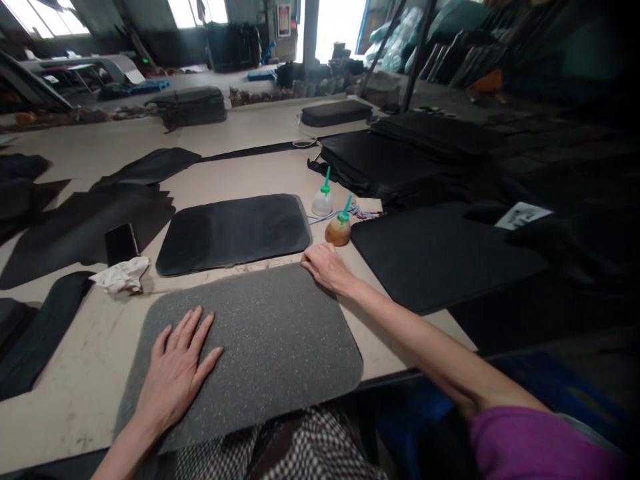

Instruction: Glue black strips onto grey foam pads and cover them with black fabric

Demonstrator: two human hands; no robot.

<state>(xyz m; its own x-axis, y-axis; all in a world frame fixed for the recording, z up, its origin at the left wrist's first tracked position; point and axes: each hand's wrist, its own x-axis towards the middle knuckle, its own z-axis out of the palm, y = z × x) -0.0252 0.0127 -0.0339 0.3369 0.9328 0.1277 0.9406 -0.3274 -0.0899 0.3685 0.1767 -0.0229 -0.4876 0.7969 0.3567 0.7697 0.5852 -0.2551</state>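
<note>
Left hand spread flat, ungripping, on grey mat, lower centre of frame; right hand curled at its upper-right corner, grasp unclear. Steady palm pressure should prevent slipping.

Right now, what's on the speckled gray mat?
The left hand lies spread on the mat; the right hand is at the far right corner. What's beneath them is hidden.

Purple sleeve, plain, short, ends around right elbow. Black-and-white checked cloth over lap, dark maroon patch in it. Left hand and right hand bare.
</note>
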